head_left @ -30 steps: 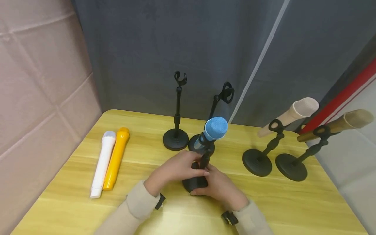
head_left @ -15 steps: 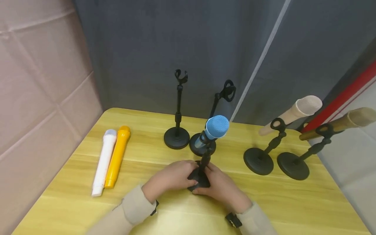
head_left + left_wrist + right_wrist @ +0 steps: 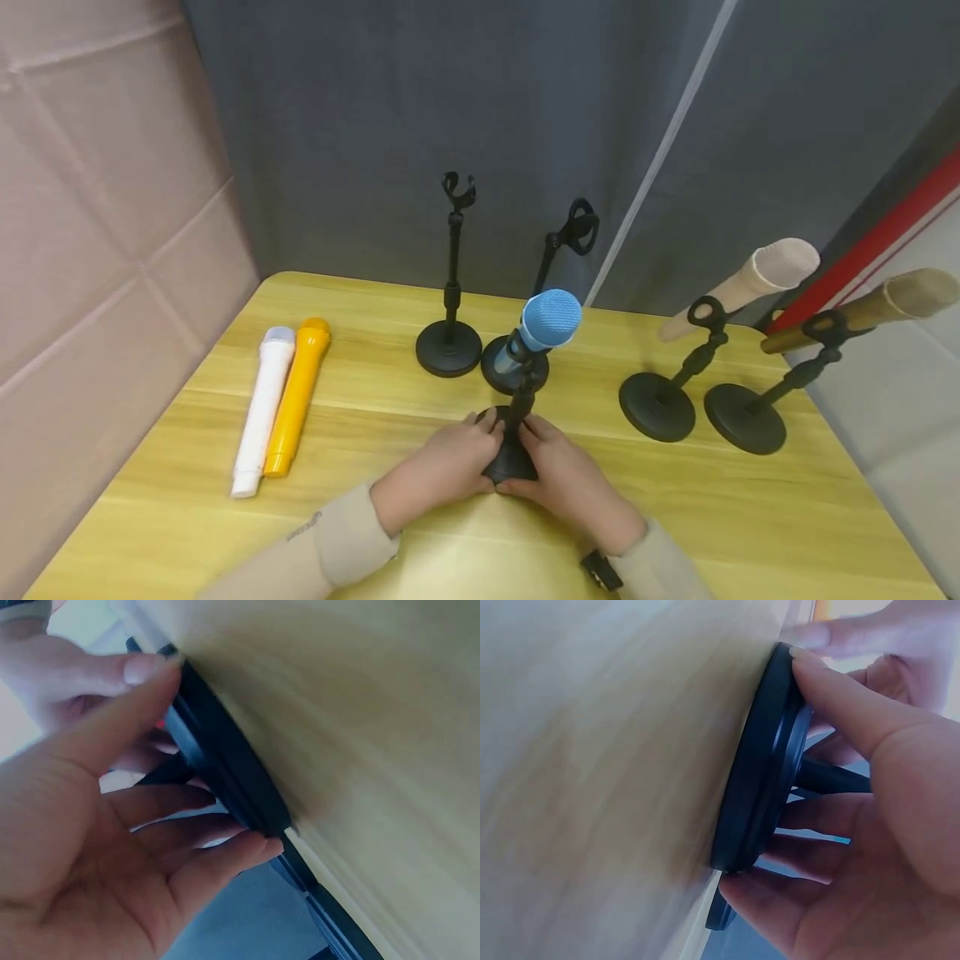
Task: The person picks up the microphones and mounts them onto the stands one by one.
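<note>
A black microphone stand holds a blue microphone [image 3: 551,320] tilted in its clip, at the middle of the table in the head view. Both hands grip the stand's round base [image 3: 510,457] from opposite sides. My left hand [image 3: 450,462] has its thumb at the near rim and its fingers over the left side. My right hand [image 3: 573,479] mirrors it, thumb at the near rim and fingers along the right side. In the left wrist view the base [image 3: 225,742] stands between the left thumb and fingers. The right wrist view shows the base [image 3: 761,772] low against the tabletop.
Two black stands with bare clips, a left one [image 3: 448,348] and a right one [image 3: 491,367], stand just behind. At right, two stands hold a beige microphone [image 3: 738,287] and a brown-gold microphone [image 3: 892,304]. A white microphone [image 3: 262,408] and a yellow microphone [image 3: 298,396] lie at left.
The left hand has come down from beside the pole to the left side of the base. The base has shifted slightly away and right, and the right hand keeps its hold.
</note>
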A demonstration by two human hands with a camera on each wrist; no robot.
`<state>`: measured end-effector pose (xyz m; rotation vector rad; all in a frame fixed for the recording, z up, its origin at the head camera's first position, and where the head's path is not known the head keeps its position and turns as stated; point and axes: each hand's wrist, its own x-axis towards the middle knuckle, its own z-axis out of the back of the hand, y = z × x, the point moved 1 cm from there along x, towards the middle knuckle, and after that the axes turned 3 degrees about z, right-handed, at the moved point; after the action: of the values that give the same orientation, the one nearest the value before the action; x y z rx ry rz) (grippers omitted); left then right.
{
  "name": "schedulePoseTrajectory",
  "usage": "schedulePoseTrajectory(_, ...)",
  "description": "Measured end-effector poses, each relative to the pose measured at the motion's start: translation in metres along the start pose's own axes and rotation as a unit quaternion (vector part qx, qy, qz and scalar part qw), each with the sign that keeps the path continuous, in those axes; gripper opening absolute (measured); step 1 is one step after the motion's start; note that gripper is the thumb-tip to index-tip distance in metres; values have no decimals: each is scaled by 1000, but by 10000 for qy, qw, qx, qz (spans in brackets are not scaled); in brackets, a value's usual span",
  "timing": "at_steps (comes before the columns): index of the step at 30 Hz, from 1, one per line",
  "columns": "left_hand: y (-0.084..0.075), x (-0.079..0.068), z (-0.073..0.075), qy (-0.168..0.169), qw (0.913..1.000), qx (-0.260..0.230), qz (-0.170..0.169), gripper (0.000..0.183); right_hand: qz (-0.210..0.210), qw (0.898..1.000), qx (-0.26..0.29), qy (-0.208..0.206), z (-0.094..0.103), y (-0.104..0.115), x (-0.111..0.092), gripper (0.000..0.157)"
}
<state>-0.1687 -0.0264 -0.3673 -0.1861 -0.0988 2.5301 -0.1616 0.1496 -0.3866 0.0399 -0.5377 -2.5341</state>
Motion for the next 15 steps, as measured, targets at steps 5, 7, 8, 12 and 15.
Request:
schedulePoseTrajectory(5, -5, 1, 2, -91, 9976, 677, -100, 78, 17, 10000, 26, -9, 1, 1, 1, 77)
schedulePoseTrajectory(7, -6, 2, 2, -147, 9960, 862, -153, 76, -3, 10000, 46, 17, 2, 1, 1, 77)
schedulePoseTrajectory(8, -7, 3, 2, -159, 9954, 923, -186, 76, -22, 10000, 50, 27, 2, 1, 0, 77)
schedulePoseTrajectory(12, -10, 7, 1, -157, 9933, 1106, -297, 73, -114, 9999, 23, 23, 5, -1, -2, 76)
schedulePoseTrajectory(15, -12, 9, 1, -184, 9921, 1177, -382, 72, -217, 9998, 20, 14, 6, -2, -4, 76)
